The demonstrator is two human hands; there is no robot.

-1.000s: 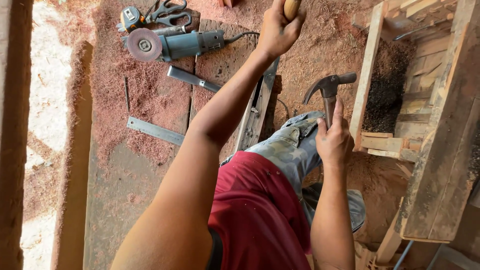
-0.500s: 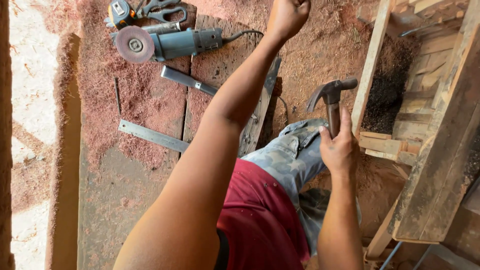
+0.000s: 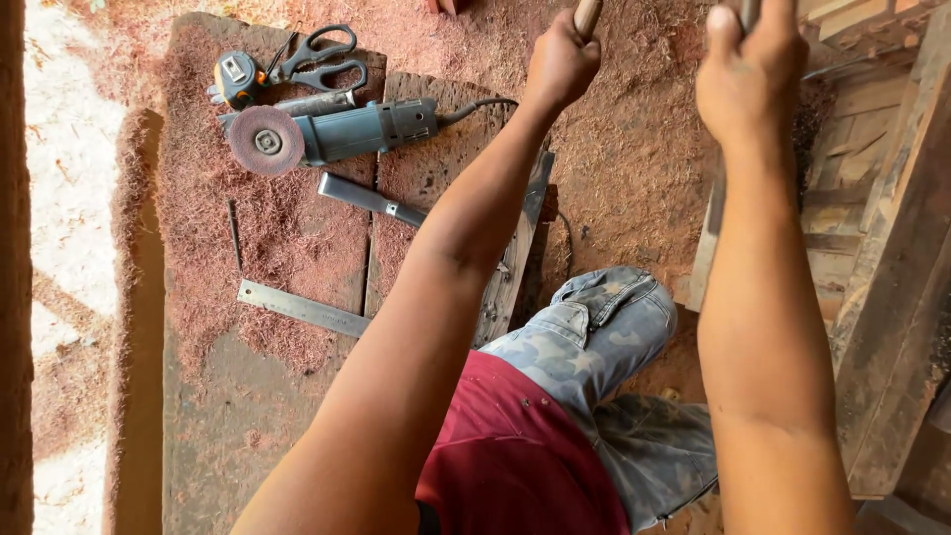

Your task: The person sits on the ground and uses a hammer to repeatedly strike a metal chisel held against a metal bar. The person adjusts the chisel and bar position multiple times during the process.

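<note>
We note the left hand (image 3: 561, 61) at twelve o'clock, fist closed around a wooden handle (image 3: 586, 16) whose upper end leaves the picture. The right hand (image 3: 751, 67), at one o'clock, is curled tight on a dark handle (image 3: 750, 12), mostly hidden. At ten o'clock, on sawdust-covered boards (image 3: 297, 248), lie an angle grinder (image 3: 332, 134), scissors (image 3: 319, 59), a tape measure (image 3: 236, 79) and a steel ruler (image 3: 302, 308).

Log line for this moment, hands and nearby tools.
left hand: shut on wooden handle | right hand: shut on dark handle, head out of view | board: grinder, scissors, ruler
</note>
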